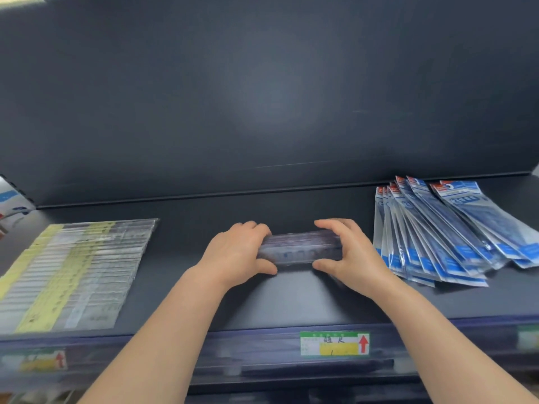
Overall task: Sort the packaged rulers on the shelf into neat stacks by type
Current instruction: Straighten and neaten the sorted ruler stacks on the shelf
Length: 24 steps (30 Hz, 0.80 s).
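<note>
**Head view: both hands on a ruler bundle, mid-shelf**

Bundle of packaged rulers (300, 247) is at the middle of the shelf (291, 304), about midway between front edge and back. Can't tell whether it's resting or just lifted.

Left hand (239, 252) and right hand (350, 252) each take one end, fingers curled over the top and thumbs on the near side. Grip is closed on the bundle at both ends.

Handling, my read: light, stiff lengthwise, glossy sleeves likely slick. The stack will shear and fan if squeezed at one end only, so hold both ends.

Blue packs (437, 243) are fanned and overlapping at the right end. Yellow-striped clear packs (73, 272) are shingled at the left end.

Front-rail tag (334, 344): green border, yellow block, red up-arrow, handwritten characters I can't read reliably. Left tag (43, 360) and the blue pack print are too blurred.
</note>
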Available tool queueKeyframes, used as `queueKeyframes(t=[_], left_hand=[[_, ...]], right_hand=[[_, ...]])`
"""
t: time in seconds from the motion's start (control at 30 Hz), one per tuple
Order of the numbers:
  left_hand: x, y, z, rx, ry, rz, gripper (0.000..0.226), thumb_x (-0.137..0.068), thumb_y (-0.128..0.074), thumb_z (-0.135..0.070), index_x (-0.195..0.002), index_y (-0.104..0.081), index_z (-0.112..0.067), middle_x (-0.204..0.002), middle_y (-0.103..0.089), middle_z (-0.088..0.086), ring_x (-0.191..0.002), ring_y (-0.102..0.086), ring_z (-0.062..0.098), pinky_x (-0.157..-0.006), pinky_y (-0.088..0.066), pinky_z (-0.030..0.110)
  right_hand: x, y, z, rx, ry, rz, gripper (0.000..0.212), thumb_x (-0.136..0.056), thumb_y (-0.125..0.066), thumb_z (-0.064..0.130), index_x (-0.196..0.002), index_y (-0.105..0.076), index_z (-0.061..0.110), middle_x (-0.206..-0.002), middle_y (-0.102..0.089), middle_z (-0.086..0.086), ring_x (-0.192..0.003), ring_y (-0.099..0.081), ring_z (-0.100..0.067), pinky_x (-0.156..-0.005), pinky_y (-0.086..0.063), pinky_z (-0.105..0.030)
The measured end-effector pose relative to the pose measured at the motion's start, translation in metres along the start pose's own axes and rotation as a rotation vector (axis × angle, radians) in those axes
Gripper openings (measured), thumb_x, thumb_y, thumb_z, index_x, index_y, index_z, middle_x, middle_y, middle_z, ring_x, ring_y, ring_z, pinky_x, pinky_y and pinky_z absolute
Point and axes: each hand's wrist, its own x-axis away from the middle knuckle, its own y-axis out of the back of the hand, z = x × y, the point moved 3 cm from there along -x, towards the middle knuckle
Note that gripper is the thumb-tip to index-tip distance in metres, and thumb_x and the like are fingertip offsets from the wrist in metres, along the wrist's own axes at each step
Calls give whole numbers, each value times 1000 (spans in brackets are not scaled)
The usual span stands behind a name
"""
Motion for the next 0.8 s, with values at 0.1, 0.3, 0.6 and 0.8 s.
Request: queueKeyframes(t=[0.1, 0.3, 0.6, 0.8], left_hand=[[3, 0, 1, 33, 42, -10, 46, -84, -65, -55, -119, -51, -30, -109, -54, -11, -105, -51, 16, -80, -45, 35], [1, 3, -3, 87, 39, 5, 36, -85, -65, -50, -115, -54, -33, -106, -56, -12, -100, -52, 15, -84, -44, 36], [-22, 10, 13, 62, 53, 26, 43, -90, -60, -45, -131, -51, -36, -121, -58, -10, -116, -46, 20, -98, -37, 43], [-24, -5, 4, -137, 37, 8, 63, -99, -45, -44, -154, -21, -27, -145, -43, -1, -134, -37, 25, -114, -22, 56]], right_hand=[[-1, -1, 5, 209, 101, -47, 60, -82, -73, 35, -136, -47, 33, -135, -44, 10, -123, -37, -17, -101, -38, -32], [-4, 9, 3, 248, 129, -70, 38, -86, -68, 36, -123, -57, 35, -116, -55, 11, -110, -44, -16, -84, -39, -28], [-39, 7, 15, 325, 93, -11, 42, -87, -66, 37, -128, -54, 35, -120, -54, 7, -114, -42, -20, -90, -40, -36], [-37, -1, 18, 525, 76, 69, 57, -95, -52, 42, -147, -31, 32, -144, -40, 7, -133, -31, -21, -101, -36, -40]])
